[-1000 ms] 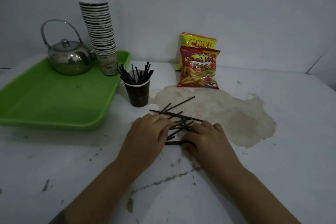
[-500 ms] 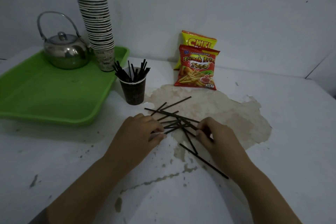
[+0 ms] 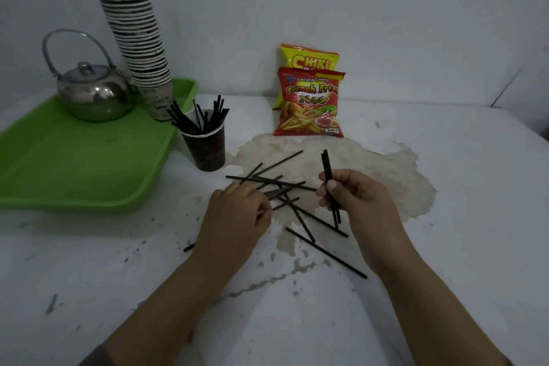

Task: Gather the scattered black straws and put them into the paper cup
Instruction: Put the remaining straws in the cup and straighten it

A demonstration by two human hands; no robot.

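Several black straws [image 3: 279, 184] lie crossed in a loose pile on the white table, a few trailing toward me. My right hand [image 3: 359, 202] is lifted a little above the pile and grips a small upright bundle of straws [image 3: 327, 166]. My left hand [image 3: 237, 217] rests on the left side of the pile, fingers curled around the ends of some straws there. A dark paper cup [image 3: 206, 145] holding several black straws stands behind and left of the pile, beside the tray.
A green tray [image 3: 74, 163] at the left carries a metal kettle [image 3: 92, 95] and a tall stack of paper cups [image 3: 139, 50]. Two snack bags [image 3: 310, 101] lean against the back wall. A brown patch of worn surface [image 3: 386, 175] spreads under the pile.
My right hand has risen off the table with a small bundle of straws, now held upright. My left hand has stayed on the pile's left side.
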